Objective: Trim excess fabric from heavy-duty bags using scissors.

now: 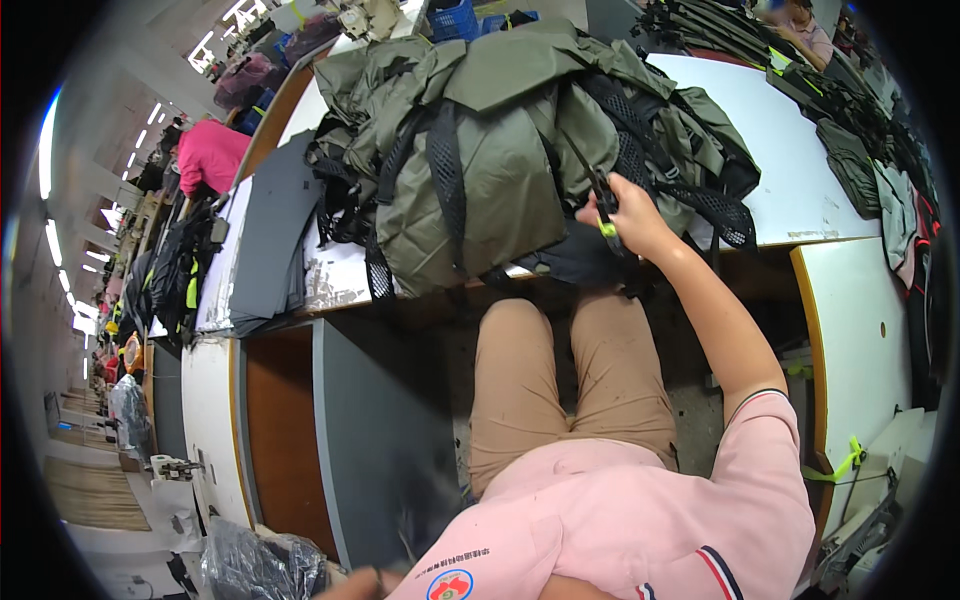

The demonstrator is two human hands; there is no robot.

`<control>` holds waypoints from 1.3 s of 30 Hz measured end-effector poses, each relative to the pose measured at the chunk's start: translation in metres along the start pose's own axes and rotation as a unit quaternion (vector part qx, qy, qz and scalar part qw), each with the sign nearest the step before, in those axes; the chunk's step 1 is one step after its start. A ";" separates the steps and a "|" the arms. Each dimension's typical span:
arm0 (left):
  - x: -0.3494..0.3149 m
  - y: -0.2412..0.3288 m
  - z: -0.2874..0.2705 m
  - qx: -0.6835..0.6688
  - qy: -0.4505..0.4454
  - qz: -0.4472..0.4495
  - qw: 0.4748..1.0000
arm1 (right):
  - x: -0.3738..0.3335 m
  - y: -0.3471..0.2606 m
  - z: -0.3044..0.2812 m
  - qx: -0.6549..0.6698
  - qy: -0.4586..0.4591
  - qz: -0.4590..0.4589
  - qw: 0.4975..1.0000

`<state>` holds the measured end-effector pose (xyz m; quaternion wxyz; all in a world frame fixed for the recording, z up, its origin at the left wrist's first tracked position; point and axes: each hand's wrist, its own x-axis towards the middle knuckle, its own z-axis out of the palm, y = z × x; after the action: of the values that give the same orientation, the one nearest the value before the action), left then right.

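The person's right hand [632, 218] is closed around black scissors [606, 205] with a yellow-green strip at the handle; their dark tip points up and to the left, over the olive-green fabric. Of the left hand [348, 584], only a blurred part shows at the lower edge, beside a dark wristband and near a clear plastic bag [262, 565]; whether it is open or closed cannot be told.

The olive-green backpack pieces [480, 200] lie heaped on the white worktable [790, 195], directly in front of the person, with part of the fabric hanging over the near edge. Black mesh straps [722, 212] spread across the heap and off both its sides. Just left of it, a stack of dark grey panels [268, 235] also reaches over the table's near edge.

Beyond the heap stand blue crates [453, 20]. Farther left, a co-worker in a bright pink top [210, 155] bends forward, and another person is partly visible at upper right. At the lower right, a yellow-green ribbon [850, 460] is tied by the white side panel.
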<state>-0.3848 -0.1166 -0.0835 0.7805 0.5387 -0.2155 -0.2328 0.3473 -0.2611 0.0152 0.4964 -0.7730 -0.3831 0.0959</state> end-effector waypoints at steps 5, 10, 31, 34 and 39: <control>-0.011 0.010 -0.033 0.015 0.096 -0.129 0.987 | 0.108 -0.009 0.035 0.051 0.126 -0.007 0.991; 0.028 0.026 -0.067 0.033 0.199 -0.241 0.949 | 0.184 -0.041 0.066 0.147 0.140 0.104 0.974; 0.357 0.126 -0.291 -0.103 0.566 0.102 0.811 | -0.154 -0.073 -0.014 0.239 0.017 0.084 0.967; 0.363 0.129 -0.310 0.018 0.675 0.121 0.727 | -0.180 -0.059 -0.031 0.228 0.000 0.127 0.965; 0.386 0.151 -0.319 0.164 0.586 0.077 0.789 | -0.210 -0.027 -0.025 0.203 0.021 0.125 0.971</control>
<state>0.1303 -0.0634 -0.0129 0.6718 0.6736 0.2078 0.2274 0.2028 -0.4176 0.0013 0.6347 -0.7002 -0.2450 0.2165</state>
